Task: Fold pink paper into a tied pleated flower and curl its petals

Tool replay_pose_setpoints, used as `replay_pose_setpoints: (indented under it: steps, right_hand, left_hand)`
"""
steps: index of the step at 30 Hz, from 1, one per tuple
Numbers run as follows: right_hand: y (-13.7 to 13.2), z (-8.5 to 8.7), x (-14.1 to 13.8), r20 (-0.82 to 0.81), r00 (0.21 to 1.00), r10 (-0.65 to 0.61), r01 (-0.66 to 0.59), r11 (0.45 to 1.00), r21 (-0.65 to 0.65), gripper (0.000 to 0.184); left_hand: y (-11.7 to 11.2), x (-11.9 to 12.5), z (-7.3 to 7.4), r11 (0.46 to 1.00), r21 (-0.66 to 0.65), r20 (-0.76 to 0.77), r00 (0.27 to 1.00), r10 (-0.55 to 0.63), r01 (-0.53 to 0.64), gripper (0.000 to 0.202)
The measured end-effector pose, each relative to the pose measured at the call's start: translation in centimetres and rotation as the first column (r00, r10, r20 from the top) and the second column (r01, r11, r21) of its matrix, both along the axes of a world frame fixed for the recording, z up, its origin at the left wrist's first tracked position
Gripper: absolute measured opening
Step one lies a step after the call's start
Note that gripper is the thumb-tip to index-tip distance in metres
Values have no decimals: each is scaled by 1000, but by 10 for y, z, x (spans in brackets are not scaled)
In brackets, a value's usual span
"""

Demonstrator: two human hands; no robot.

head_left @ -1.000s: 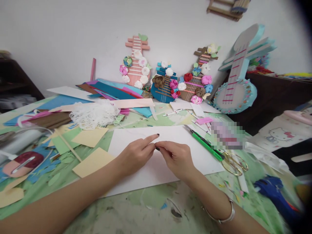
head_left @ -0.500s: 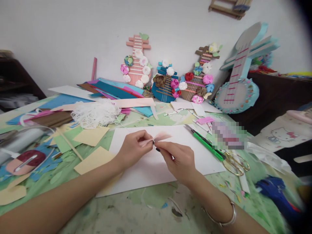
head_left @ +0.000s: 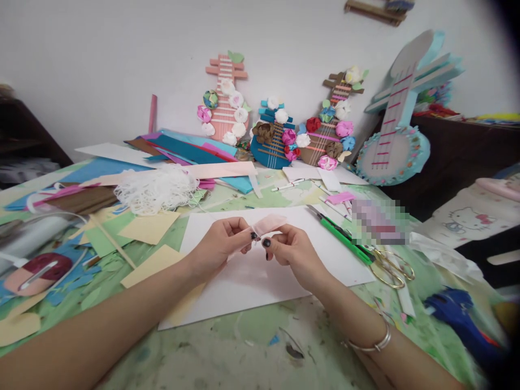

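Above a white sheet of paper (head_left: 239, 281), my left hand (head_left: 225, 238) pinches a gathered piece of pale pink paper (head_left: 271, 222) between thumb and fingers. The pink piece fans out to the upper right, past the fingertips. A bit of white string (head_left: 257, 238) shows at its pinched base. My right hand (head_left: 294, 249) is closed beside it, thumb and index finger pinched at the string. The fingers partly hide the string's end. A tangled heap of white string (head_left: 157, 188) lies behind my left hand, with a thin strand trailing from it.
At the right lie a green utility knife (head_left: 343, 238), gold-handled scissors (head_left: 392, 268) and a blue glue gun (head_left: 457, 319). Yellow paper pieces (head_left: 156, 265) and a pink-and-maroon device (head_left: 38, 273) are at the left. Flower-covered paper instruments (head_left: 274, 135) lean against the wall.
My right hand has turned and its fingers have curled in, with the thumb now showing. The pink paper stands out more fully above the fingertips. The view has shifted slightly.
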State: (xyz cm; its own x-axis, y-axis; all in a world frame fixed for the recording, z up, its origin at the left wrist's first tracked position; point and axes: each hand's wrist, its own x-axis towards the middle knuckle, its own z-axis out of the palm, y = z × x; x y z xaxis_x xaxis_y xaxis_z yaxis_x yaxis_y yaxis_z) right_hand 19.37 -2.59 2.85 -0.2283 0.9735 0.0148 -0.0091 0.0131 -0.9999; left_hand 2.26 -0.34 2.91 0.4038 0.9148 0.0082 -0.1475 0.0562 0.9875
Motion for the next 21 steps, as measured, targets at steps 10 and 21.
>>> replay_pose_setpoints:
  steps: [10,21]
  right_hand:
    - [-2,3,-4,-44,995,-92,94,994,51,13]
    - [2,-3,-2,14,996,-86,86,996,-11,11]
  left_hand:
    - [-2,1,-1,995,28,-165,983,-85,91,24]
    - [-3,1,-2,978,47,-261,948,-182,201,28]
